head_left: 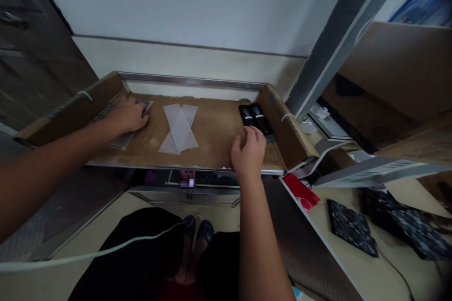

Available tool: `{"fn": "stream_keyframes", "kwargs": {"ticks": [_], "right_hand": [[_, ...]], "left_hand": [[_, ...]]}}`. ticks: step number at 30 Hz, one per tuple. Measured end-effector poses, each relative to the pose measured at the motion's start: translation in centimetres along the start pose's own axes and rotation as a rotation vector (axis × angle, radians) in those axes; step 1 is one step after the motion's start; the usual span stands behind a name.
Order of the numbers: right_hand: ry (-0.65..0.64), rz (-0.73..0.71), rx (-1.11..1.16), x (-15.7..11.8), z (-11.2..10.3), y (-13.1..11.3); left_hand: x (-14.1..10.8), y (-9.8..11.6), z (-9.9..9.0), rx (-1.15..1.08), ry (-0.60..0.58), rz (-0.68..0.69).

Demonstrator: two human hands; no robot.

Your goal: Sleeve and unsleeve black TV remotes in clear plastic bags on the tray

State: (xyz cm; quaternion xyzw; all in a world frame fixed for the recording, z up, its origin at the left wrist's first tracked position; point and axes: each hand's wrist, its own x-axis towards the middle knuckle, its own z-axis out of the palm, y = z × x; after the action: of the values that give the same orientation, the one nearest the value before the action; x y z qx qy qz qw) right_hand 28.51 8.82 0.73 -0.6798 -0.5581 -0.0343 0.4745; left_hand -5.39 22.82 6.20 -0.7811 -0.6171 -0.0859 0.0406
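Note:
On the cardboard-lined table [219, 127], two translucent white sleeves [181, 128] lie crossed near the middle. My left hand [129, 115] rests on clear plastic packets [123, 141] at the left side, fingers slightly bent; whether it grips one is hidden. Two black packages with white labels [253, 116] lie side by side at the right. Just in front of them is my right hand [250, 148], its thumb apart from loosely curled fingers and nothing visible in it.
Raised cardboard walls [287, 124] border the table left and right. A large cardboard box [406, 84] stands at the right. Below it lie a red packet [300, 191] and black patterned packages [353, 228]. A white cable [134, 242] crosses in front of my legs.

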Motion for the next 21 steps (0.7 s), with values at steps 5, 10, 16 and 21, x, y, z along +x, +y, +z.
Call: {"fn": "stream_keyframes", "kwargs": {"ticks": [5, 10, 16, 21], "right_hand": [[-0.077, 0.008, -0.181, 1.2, 1.4, 0.8], [-0.116, 0.107, -0.393, 3.0, 1.9, 0.3], [-0.178, 0.207, -0.562, 5.0, 2.7, -0.4], [-0.270, 0.253, -0.587, 5.2, 1.8, -1.4]], "left_hand": [[-3.3, 5.2, 0.2, -0.207, 0.083, 0.192], [-6.0, 8.2, 3.2, -0.660, 0.103, 0.104], [-7.0, 8.3, 3.1, -0.673, 0.112, 0.303], [-7.5, 9.2, 2.0, -0.552, 0.037, 0.516]]}}
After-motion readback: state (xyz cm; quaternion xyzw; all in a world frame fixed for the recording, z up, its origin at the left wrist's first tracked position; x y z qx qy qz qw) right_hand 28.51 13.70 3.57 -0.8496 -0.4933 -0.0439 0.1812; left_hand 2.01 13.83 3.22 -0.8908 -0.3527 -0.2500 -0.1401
